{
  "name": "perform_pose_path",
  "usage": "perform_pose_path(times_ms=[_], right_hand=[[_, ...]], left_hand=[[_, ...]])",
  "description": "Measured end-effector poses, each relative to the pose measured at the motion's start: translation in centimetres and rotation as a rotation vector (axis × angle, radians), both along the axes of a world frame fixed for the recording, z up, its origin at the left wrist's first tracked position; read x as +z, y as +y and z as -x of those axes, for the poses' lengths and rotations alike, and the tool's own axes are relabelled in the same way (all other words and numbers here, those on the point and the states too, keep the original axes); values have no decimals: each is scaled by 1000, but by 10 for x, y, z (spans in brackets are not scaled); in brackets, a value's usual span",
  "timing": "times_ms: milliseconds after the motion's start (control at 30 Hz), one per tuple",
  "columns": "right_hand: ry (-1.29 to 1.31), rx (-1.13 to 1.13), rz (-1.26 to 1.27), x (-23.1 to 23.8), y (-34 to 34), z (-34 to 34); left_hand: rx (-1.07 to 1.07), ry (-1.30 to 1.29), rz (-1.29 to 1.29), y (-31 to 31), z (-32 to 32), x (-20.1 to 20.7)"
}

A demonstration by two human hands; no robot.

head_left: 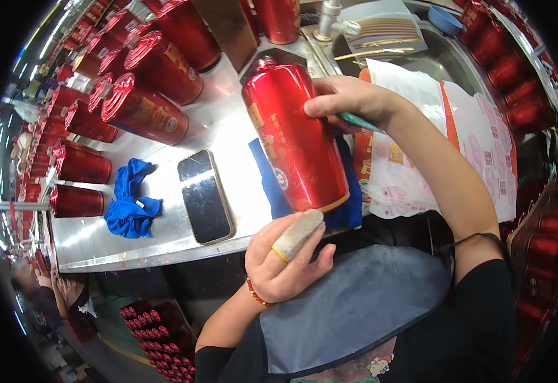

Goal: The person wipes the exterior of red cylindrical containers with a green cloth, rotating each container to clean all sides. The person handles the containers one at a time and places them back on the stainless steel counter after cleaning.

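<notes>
A shiny red bottle (295, 137) with gold markings leans over the bench, its narrow neck at the far end and its wide base toward me. My right hand (349, 102) grips its upper right side, the thumb lying across the front. A thin green handle (359, 121) sticks out under that hand's fingers; its other end is hidden. Just below the bottle's base is my left hand (285, 262), palm partly turned up, thumb apart from the fingers. One of its fingers wears a grey cloth finger cot (298, 236) whose tip is at the base; contact cannot be made out.
A blue cloth (266, 172) lies beneath the bottle. To the left are a smartphone (205, 198), a crumpled blue rag (132, 201) and several red bottles (145, 112). Printed white sheets (406, 159) lie at right, before a sink (448, 54) with a tap (336, 22).
</notes>
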State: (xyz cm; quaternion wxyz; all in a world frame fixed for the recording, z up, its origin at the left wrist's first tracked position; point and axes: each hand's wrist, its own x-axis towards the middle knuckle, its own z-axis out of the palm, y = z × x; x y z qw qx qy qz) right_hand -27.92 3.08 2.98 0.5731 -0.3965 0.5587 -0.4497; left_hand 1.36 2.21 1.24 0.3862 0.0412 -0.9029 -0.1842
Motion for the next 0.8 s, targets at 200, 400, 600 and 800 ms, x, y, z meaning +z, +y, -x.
perform_pose_path(times_ms=[200,400,600,800], right_hand=[[475,-46,-65,44,1,-12],[-66,-86,-64,-1,-4,9],[687,-66,-48,56,-12,-21],[6,12,-41,12,-12,12]], left_hand=[[-46,48,-14,-1,5,8],[-28,71,-20,3,3,-2],[5,34,-21,1,-2,-1],[-10,11,-25,1,1,3]])
